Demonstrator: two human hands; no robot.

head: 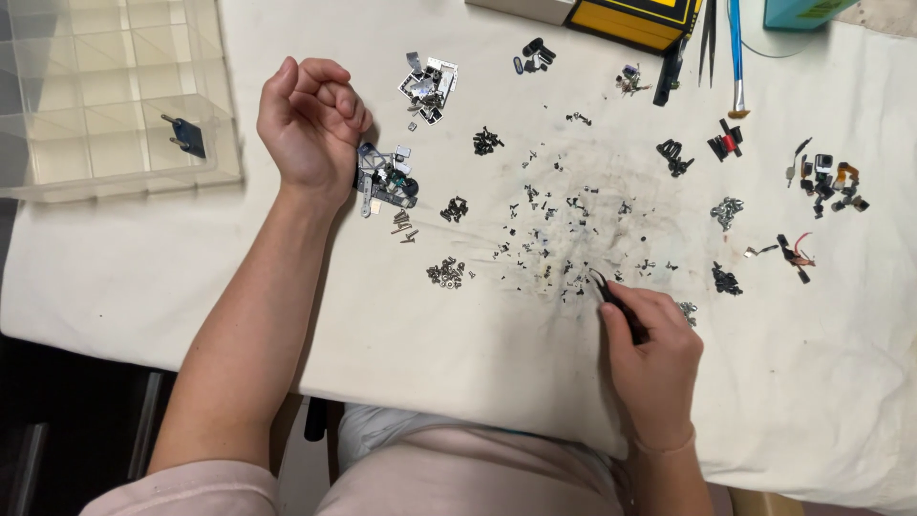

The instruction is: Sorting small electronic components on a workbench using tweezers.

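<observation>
My right hand grips black tweezers, their tips touching the white cloth at the edge of a spread of several tiny black screws. My left hand rests on the cloth as a loose fist, holding nothing that I can see. It lies just left of a small pile of metal and blue parts. Small sorted heaps of screws lie between my hands.
A clear plastic compartment box with one dark blue part stands at the far left. A pile of metal brackets, spare tweezers, a blue tool and small electronic parts lie toward the back and right.
</observation>
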